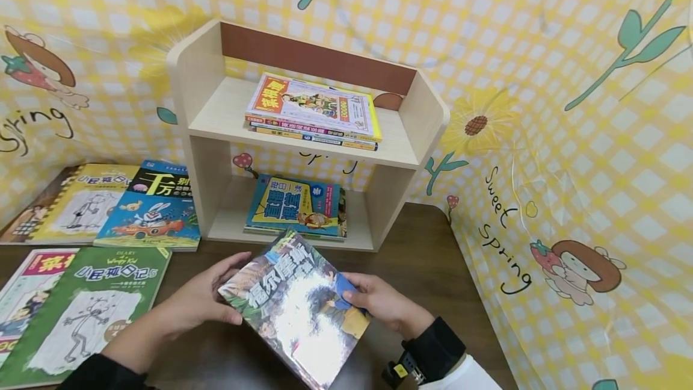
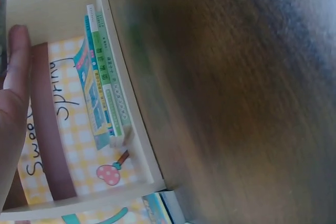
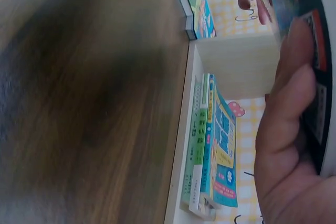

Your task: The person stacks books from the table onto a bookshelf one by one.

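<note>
Glossy book [image 1: 295,306] was held tilted between the hands above the dark table [image 1: 444,281], its cover busy with greenish-grey artwork, silvery title characters and a patch of blue and yellow, glare whitening much of its lower part. Right hand [image 1: 381,303] pinched one edge, thumb on the cover, fingers underneath. Left hand [image 1: 197,294] curved about the opposite corner, thumb and fingers apart; whether it gripped, I could not tell. Beyond both hands stood a two-level shelf [image 1: 392,209] bearing an upper stack [image 1: 319,107] and a lower stack [image 1: 298,206]; left of the left hand lay a green-covered book [image 1: 86,318].
</note>
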`<act>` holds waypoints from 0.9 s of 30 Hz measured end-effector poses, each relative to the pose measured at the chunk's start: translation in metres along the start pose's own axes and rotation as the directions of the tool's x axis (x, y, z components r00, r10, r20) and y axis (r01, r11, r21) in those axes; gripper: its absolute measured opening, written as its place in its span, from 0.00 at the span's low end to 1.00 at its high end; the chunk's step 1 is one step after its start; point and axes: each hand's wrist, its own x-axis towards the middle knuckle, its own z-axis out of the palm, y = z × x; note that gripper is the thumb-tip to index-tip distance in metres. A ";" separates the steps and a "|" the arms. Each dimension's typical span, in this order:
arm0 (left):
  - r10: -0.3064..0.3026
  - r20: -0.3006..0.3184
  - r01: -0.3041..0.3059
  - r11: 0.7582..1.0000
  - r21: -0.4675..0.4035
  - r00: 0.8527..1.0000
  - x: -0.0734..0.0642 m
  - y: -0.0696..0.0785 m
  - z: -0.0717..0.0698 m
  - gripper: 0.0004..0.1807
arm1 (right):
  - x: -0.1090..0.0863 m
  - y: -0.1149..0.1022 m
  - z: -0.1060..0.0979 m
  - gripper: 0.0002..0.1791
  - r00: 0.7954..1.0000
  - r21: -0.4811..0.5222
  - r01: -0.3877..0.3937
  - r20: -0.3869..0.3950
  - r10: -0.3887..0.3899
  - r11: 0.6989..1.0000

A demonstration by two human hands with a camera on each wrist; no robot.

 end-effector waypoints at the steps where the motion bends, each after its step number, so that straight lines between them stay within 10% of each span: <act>1: 0.014 0.022 -0.015 1.000 0.021 1.000 0.000 0.000 0.000 0.60 | 0.000 -0.001 -0.002 0.24 1.000 -0.013 0.000 0.022 0.001 1.000; 14: 0.102 0.135 -0.123 0.979 0.160 0.986 -0.004 0.010 0.010 0.68 | 0.013 -0.014 -0.018 0.23 0.990 -0.116 0.047 0.138 -0.031 0.992; 27: 0.155 0.025 -0.157 0.961 0.226 0.988 -0.002 0.020 0.008 0.71 | 0.031 -0.034 -0.029 0.24 0.991 -0.143 0.079 0.122 -0.062 0.987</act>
